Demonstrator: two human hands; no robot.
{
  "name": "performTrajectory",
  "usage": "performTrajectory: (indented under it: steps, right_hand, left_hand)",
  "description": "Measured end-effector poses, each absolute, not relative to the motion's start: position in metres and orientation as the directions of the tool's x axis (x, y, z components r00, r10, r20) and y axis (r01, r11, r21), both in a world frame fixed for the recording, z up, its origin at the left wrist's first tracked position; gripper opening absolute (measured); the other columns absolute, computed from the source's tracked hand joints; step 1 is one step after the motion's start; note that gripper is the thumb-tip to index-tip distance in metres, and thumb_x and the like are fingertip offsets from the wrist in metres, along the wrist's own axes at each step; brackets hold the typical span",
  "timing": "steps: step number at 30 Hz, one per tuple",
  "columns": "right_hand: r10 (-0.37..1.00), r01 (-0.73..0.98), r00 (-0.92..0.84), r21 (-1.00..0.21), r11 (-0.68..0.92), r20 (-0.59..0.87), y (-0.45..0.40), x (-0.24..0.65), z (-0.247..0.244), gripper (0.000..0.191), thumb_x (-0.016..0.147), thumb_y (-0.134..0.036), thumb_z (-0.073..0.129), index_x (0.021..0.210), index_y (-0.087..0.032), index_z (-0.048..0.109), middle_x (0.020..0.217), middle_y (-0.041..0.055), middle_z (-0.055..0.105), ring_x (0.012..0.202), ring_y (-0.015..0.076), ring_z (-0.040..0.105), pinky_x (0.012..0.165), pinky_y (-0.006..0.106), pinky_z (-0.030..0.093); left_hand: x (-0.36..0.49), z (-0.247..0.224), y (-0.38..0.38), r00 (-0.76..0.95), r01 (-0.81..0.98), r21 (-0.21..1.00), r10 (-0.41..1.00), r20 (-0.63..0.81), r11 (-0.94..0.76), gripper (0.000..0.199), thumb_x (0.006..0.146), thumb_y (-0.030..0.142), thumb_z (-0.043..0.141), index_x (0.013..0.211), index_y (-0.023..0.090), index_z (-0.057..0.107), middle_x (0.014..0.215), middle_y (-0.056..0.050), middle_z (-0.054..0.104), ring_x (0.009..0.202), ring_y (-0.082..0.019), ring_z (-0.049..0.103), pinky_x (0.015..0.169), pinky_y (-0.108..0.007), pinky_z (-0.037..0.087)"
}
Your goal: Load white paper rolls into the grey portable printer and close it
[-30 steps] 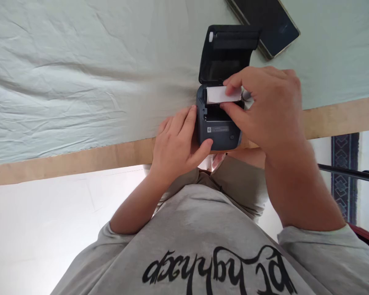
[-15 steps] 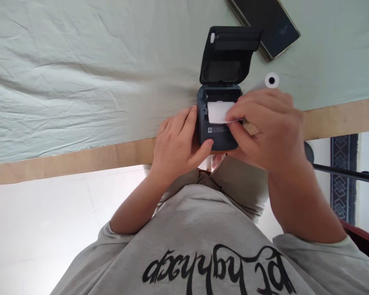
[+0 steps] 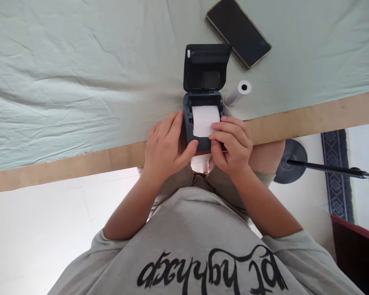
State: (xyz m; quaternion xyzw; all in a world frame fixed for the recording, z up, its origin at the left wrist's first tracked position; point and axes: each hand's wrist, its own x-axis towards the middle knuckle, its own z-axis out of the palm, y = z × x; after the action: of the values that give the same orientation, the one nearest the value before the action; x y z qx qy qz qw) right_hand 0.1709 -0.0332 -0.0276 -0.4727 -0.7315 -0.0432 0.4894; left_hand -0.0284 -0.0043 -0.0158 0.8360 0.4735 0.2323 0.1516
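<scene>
A small dark printer (image 3: 202,144) sits at the table's near edge, its black lid (image 3: 205,78) raised. White paper (image 3: 205,119) lies across its compartment and over the front lip. My left hand (image 3: 169,145) rests along the printer's left side, fingers spread, thumb on the front left corner. On the right side, my right hand (image 3: 232,143) has its fingertips on the paper's right edge, thumb at the printer's front, pinching the paper's end. Just right of the printer, a white paper roll (image 3: 239,92) stands on the cloth.
A dark phone (image 3: 240,32) lies on the pale green cloth (image 3: 80,73) behind the printer. The bare wooden table edge (image 3: 123,157) runs in front. At the right are a round black base with a pole (image 3: 326,168) and a patterned dark strip (image 3: 336,180).
My right hand has moved left and down, toward the printer's front. The paper now lies flatter and reaches the front lip. The whole paper roll is now uncovered. The view has shifted.
</scene>
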Motion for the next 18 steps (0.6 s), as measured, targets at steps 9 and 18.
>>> performTrajectory:
  steps: [9, 18]
  right_hand:
    - [0.646, 0.708, -0.042, -0.433, 0.558, 0.762, -0.034, 0.172, -0.029, 0.018, 0.088, -0.008, 0.061, 0.097, -0.023, 0.066, 0.101, 0.0027, 0.075, 0.109, 0.0179, 0.067, 0.098, 0.036, 0.062]
    - [0.625, 0.708, -0.016, -0.433, 0.558, 0.78, -0.031, 0.171, -0.026, 0.016, 0.089, -0.009, 0.06, 0.09, -0.024, 0.066, 0.095, 0.0022, 0.074, 0.101, 0.0183, 0.068, 0.093, 0.036, 0.063]
  left_hand:
    - [-0.036, -0.01, 0.003, 0.4, 0.624, 0.65, 0.892, 0.21, -0.433, 0.072, 0.105, 0.072, 0.031, 0.153, 0.02, 0.048, 0.152, -0.017, 0.061, 0.142, -0.032, 0.059, 0.117, -0.052, 0.05]
    - [0.007, 0.021, 0.109, 0.277, 0.424, 0.841, 0.932, 0.233, -0.336, 0.059, 0.113, 0.058, 0.034, 0.151, 0.014, 0.046, 0.143, -0.006, 0.066, 0.137, -0.022, 0.062, 0.122, -0.043, 0.049]
